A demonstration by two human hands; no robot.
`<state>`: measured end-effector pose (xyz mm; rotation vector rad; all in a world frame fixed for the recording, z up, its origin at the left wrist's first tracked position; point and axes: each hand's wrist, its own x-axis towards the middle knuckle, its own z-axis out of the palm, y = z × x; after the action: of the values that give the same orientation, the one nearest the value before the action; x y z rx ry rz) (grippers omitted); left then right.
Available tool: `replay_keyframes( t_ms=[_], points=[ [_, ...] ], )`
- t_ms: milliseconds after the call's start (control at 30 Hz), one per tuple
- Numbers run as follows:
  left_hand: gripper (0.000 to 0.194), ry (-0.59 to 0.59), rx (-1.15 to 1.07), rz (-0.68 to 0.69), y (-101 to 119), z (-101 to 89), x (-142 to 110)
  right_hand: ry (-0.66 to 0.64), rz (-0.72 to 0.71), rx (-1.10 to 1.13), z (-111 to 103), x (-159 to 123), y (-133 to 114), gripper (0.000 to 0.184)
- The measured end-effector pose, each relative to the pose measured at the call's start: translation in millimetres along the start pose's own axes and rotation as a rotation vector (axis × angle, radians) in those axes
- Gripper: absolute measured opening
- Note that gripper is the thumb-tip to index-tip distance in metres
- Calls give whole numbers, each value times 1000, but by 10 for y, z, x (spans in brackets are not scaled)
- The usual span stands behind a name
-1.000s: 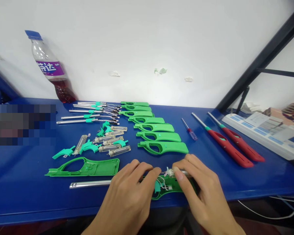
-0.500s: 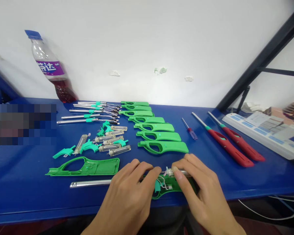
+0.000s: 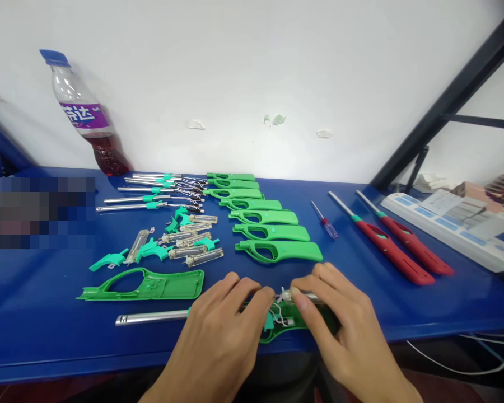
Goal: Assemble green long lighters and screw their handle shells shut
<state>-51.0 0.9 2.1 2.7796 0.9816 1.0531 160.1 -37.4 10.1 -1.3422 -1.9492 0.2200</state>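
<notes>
My left hand [image 3: 218, 336] and my right hand [image 3: 340, 330] rest on a green lighter half-shell [image 3: 283, 326] near the front edge of the blue table [image 3: 33, 330]. The left fingers press down on the shell where the metal tube [image 3: 151, 317] enters it. My right fingertips pinch a clear fuel cartridge [image 3: 296, 295] lying in the shell. Thin white wires and a teal trigger piece [image 3: 269, 322] show between my hands. A second open green half-shell [image 3: 151, 285] lies to the left.
A row of closed green lighter bodies [image 3: 273, 232] runs back from my hands. Left of it lie metal tubes with teal collars [image 3: 151, 193], cartridges and teal triggers [image 3: 185, 240]. Two red lighters [image 3: 397, 246], a small screwdriver [image 3: 325, 223], a drink bottle [image 3: 88, 120] and a power strip [image 3: 453, 226] stand around.
The hands and the metal tube have shifted slightly left; the grip stays the same.
</notes>
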Motion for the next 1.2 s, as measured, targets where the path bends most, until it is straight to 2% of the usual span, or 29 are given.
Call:
replay_keyframes(
  t_ms=[533, 1200],
  points=[
    [39, -20, 54, 48, -1, -6, -13, -25, -26, -54, -14, -4, 4, 13],
    [31, -59, 34, 65, 4, 9, -14, -65, -64, -17, -16, -10, 24, 14]
  ],
)
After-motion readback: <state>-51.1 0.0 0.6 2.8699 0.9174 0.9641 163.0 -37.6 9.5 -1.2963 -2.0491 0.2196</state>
